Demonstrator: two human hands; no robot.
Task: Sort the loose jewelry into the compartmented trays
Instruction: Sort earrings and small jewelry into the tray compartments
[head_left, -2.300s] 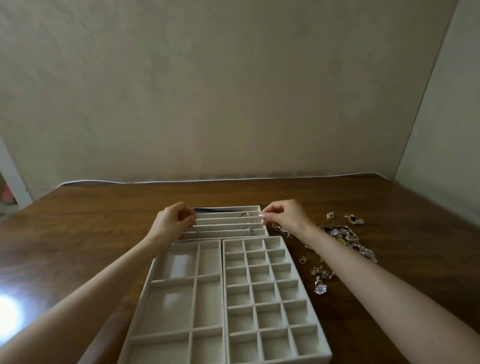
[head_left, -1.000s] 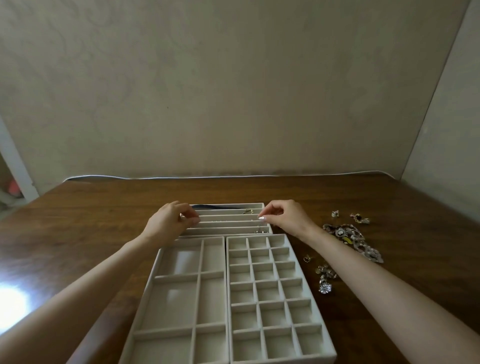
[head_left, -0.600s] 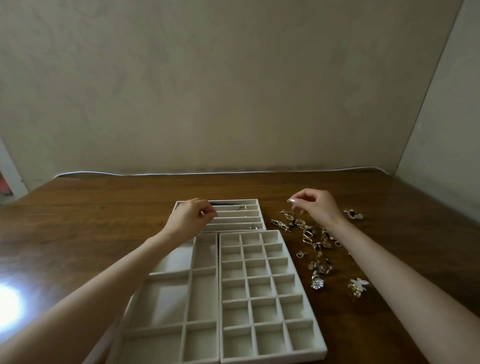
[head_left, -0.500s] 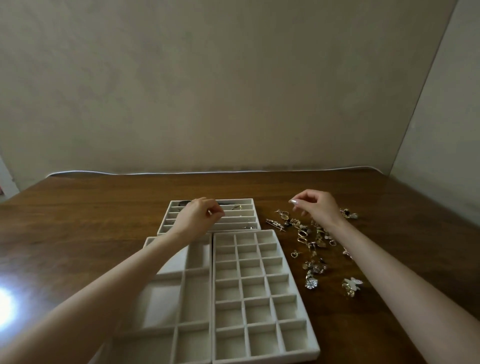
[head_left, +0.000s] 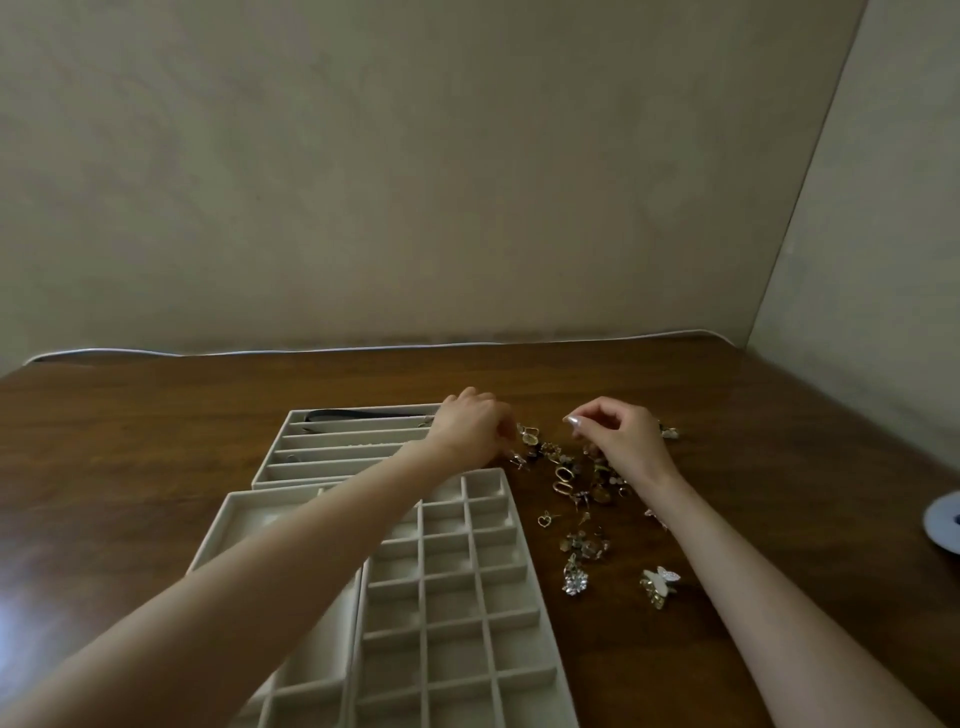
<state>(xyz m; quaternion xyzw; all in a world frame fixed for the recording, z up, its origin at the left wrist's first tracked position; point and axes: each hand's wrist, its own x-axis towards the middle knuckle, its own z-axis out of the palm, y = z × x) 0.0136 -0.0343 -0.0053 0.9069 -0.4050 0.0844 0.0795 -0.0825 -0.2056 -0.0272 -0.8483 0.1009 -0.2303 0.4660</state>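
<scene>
Brown wood table (head_left: 156, 441), plain wall behind. Compartmented trays (head_left: 531, 564) sit on its left side. Your left grip (head_left: 470, 431) and right grip (head_left: 618, 441) are both curled over the loose jewelry (head_left: 566, 475), which lies just right of the trays. Whether either holds anything: cannot tell. Step, judged: picking. Next: isolate one piece, pinch cleanly, carry to a compartment.

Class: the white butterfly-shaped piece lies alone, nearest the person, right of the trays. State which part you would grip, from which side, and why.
Pinch the butterfly piece across its white wings, probably from straight above. It appears to lie flat on the table, wings upward, clear of the jewelry pile, so both wing edges are open; its gold part is too blurred to judge.
</scene>
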